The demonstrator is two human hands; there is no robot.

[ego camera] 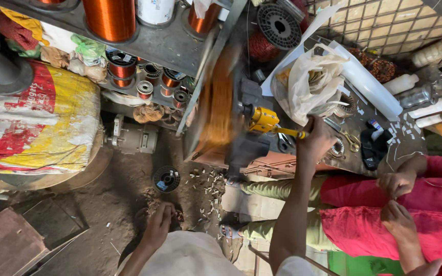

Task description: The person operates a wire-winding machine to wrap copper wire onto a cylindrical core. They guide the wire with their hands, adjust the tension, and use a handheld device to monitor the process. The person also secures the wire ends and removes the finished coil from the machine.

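my right hand (315, 140) grip's closed on the yellow crank handle (288, 132), crank runs left toward the blurry spinning coil (216, 110), left hand (158, 225) way lower, grip state can't tell

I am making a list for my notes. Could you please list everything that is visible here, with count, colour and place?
winder: one, orange blur, spinning, centre
crank: one, yellow, right of the winder
wire spools: several, copper, on the grey shelf, top left
small reel: one, black, on the floor
motor: one, grey, under the shelf
sack: one, red, yellow and white, left
plastic bag: one, white, on the bench, top right
scissors: one pair, yellow handles, on the bench
bottles: several, white or clear, far right
co-worker's hands: two, over pink cloth, right
left hand: low, near the floor, grip unclear
right hand: on the crank handle
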